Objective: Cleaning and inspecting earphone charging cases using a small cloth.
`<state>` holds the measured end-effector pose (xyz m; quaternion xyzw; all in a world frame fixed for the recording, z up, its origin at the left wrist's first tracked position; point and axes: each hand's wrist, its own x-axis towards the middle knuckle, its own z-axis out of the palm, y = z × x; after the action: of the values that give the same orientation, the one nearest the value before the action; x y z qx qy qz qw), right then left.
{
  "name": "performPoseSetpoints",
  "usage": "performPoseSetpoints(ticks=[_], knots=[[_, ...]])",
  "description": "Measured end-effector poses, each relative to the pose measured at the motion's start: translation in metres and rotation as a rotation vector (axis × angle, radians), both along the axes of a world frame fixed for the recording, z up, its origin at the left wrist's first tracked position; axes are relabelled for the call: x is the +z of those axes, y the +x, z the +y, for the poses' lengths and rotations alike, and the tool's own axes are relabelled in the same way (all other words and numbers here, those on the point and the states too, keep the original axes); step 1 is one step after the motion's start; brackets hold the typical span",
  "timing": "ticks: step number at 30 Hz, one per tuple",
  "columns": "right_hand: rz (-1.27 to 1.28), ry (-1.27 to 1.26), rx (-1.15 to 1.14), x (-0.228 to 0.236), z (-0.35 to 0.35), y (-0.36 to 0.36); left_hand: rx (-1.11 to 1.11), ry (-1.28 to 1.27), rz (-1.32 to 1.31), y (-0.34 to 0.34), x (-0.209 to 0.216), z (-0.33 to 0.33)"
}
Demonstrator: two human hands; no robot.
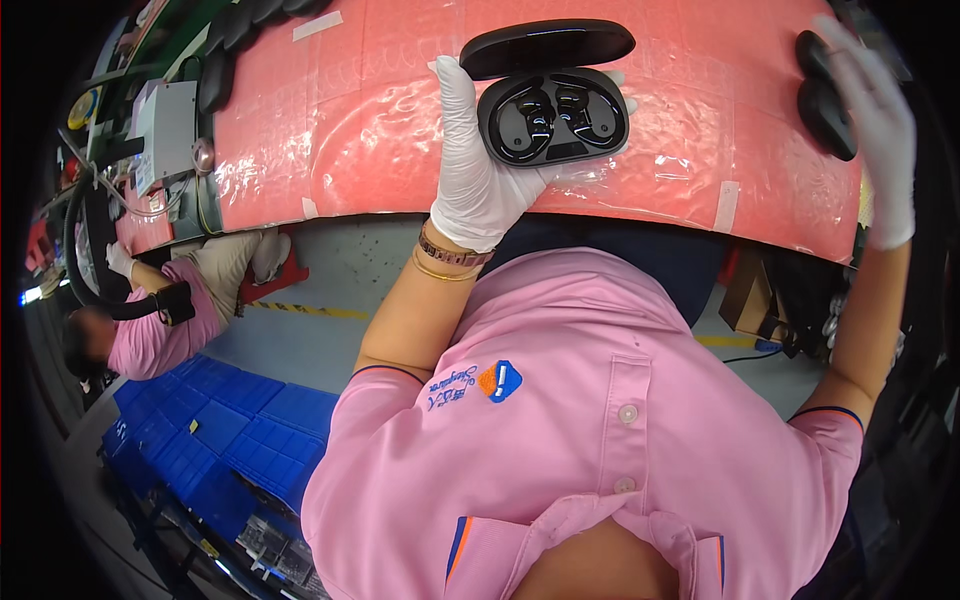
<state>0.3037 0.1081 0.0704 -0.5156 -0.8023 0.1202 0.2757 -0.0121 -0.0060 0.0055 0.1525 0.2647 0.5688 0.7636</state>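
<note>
My left hand, in a white glove, holds up a black earbud charging case above the table. The case's lid is tipped back, and two glossy black ear-hook earbuds sit in the base. My fingers pass behind and under the case, so they are mostly hidden. At the far right, my gloved right hand is raised and smeared by motion. Its fingers look stretched out, with nothing visible in them. It is beside a couple of closed black cases near the table's right end; whether it touches them I cannot tell.
A pink, film-covered table curves across the front. Several black cases line its far left edge, near a grey box-shaped device with cables. A co-worker sits at the left. Blue crates stand behind on the left.
</note>
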Motion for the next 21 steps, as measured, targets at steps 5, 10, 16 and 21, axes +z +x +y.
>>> performPoseSetpoints(ticks=[5, 10, 16, 21], knots=[[0.341, -0.044, 0.463, -0.040, -0.099, -0.106, 0.013, 0.067, 0.066, 0.002, -0.006, -0.002], [0.249, 0.091, 0.360, -0.053, -0.116, -0.135, -0.040, 0.122, 0.265, 0.006, 0.001, -0.003], [0.123, 0.140, 0.334, -0.054, -0.124, -0.136, 0.050, 0.046, 0.329, 0.007, -0.003, -0.010], [0.093, 0.107, 0.363, -0.053, -0.124, -0.130, 0.064, 0.015, 0.361, 0.006, -0.004, -0.011]])
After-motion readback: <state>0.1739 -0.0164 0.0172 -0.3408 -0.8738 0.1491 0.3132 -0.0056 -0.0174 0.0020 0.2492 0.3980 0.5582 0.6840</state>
